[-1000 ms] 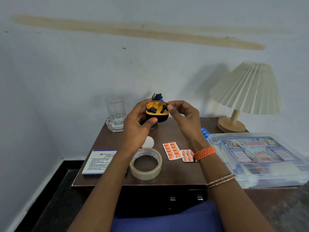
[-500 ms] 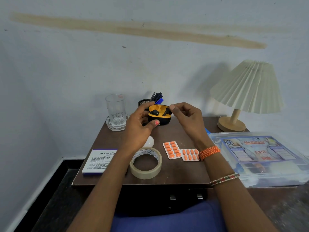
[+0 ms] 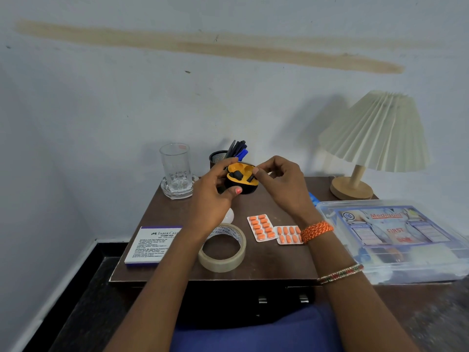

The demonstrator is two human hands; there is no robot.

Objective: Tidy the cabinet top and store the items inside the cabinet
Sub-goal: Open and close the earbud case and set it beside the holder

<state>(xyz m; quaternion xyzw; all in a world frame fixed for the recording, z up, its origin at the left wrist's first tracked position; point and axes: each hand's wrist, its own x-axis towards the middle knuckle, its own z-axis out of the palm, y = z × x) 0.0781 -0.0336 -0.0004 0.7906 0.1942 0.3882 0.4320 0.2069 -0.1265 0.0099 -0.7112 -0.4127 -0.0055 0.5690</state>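
Left hand (image 3: pixel 213 199) cups open earbud case (image 3: pixel 241 179) above cabinet top (image 3: pixel 264 265); right hand (image 3: pixel 281 189) pinches an earbud (image 3: pixel 251 178) into its slot — a loose pinch could drop it among the clutter.

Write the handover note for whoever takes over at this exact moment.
Left hand holds the open earbud case above the cabinet top. Right hand pinches an earbud at the case. Still out: tape roll, two pill strips, stamp pad box, glass, pen holder, first aid box. Nothing visibly stored yet; case needs closing.
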